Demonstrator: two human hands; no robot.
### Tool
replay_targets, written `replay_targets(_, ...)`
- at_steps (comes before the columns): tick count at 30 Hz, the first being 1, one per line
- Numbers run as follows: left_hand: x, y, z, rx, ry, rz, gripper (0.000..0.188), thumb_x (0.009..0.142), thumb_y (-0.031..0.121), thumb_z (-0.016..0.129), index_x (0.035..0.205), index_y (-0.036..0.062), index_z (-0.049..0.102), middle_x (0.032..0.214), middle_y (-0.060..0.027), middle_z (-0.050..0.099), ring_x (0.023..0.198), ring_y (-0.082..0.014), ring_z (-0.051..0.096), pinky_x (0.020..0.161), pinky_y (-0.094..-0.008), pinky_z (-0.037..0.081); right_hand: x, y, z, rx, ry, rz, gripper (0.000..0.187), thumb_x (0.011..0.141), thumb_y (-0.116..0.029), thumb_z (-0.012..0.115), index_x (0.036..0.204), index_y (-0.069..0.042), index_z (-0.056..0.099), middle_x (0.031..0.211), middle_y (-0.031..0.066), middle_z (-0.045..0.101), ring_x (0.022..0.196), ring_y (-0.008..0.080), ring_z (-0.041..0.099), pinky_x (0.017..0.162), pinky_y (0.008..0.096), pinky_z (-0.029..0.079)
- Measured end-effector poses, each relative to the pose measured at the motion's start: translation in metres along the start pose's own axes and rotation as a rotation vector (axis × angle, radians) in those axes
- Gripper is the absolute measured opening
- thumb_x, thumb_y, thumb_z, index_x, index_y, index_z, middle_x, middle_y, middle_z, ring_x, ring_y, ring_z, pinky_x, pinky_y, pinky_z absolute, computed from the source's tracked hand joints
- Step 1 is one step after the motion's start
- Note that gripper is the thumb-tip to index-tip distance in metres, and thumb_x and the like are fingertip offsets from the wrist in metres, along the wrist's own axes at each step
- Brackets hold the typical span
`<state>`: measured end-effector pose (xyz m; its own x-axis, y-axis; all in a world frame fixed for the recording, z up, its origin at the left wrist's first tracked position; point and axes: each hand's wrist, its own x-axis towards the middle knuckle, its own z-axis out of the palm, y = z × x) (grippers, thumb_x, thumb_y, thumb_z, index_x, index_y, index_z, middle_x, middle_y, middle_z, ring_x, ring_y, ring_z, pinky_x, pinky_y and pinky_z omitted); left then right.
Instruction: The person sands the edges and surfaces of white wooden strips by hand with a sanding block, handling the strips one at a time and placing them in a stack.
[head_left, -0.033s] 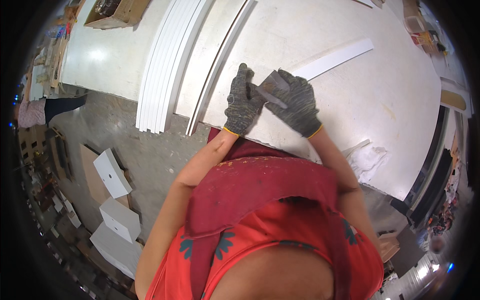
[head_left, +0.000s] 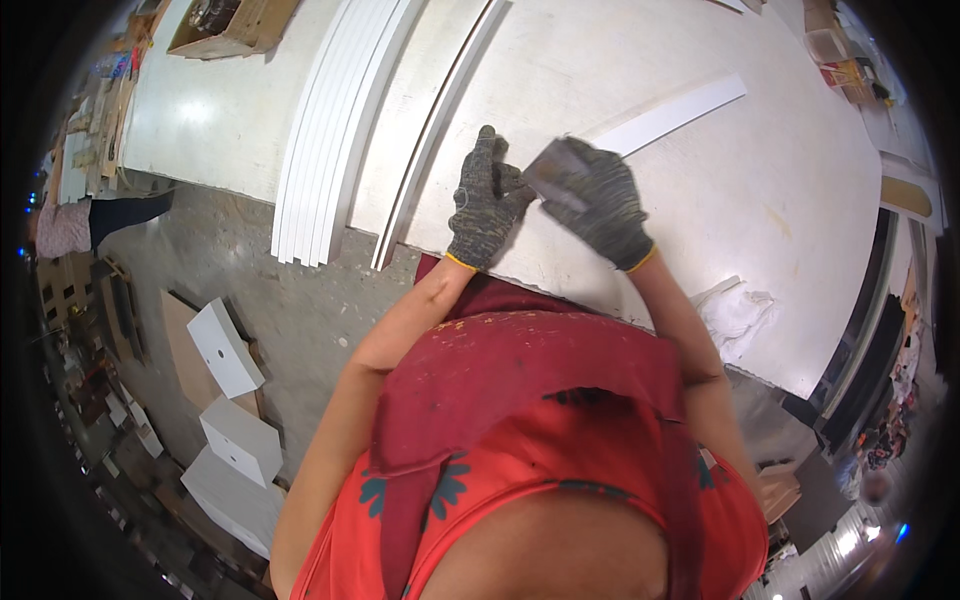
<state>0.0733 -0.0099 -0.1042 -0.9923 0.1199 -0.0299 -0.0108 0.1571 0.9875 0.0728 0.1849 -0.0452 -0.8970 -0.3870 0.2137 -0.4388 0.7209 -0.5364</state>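
Both my hands wear dark grey knitted gloves with yellow cuffs and hover over the white tabletop (head_left: 660, 220). In my right hand (head_left: 602, 205), somewhat smeared by motion, is a small flat grey-brown rectangle (head_left: 549, 166), like a piece of sandpaper; the hand partly covers it. Close to its lower left corner are the fingertips of my left hand (head_left: 484, 205); whether they touch it I cannot tell. One left finger points away from me and the others bend to the right, with nothing visible in them. A white strip (head_left: 672, 112) lies just beyond my right hand.
Several long white strips (head_left: 335, 130) lie side by side at left, jutting past the table edge, with a narrow strip (head_left: 437, 125) beside them. A white cloth (head_left: 735, 315) lies at right. A wooden box (head_left: 235, 30) stands far left. White panels (head_left: 225, 345) are on the floor.
My right hand has shifted slightly right and toward me, turning the flat piece so that more of it shows. My left hand has barely moved.
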Motion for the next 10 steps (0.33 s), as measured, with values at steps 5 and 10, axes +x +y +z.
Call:
replay_targets(5,0.003,0.035,0.000,0.650,-0.127,0.299,0.099,0.063,0.035,0.093,0.146,0.0079,0.047,0.139,-0.0133,0.051,0.129,-0.0285,0.046,0.111,-0.0455,0.038,-0.053,0.111,-0.034,0.514,0.591,0.631,0.036,0.095,-0.011,0.066,0.130,-0.005,0.066,0.126,0.0103,0.068,0.113,0.0190,0.064,0.098,0.0317,0.050)
replay_targets(10,0.016,0.005,0.015,0.710,-0.136,0.340,0.080,0.064,0.041,0.089,0.134,0.0169,0.060,0.139,-0.0130,0.050,0.129,-0.0367,0.042,0.110,-0.0503,0.032,-0.072,0.113,-0.055,0.957,0.800,0.833,0.057,0.090,-0.017,0.072,0.142,-0.002,0.055,0.135,0.0095,0.063,0.126,0.0198,0.056,0.110,0.0310,0.040)
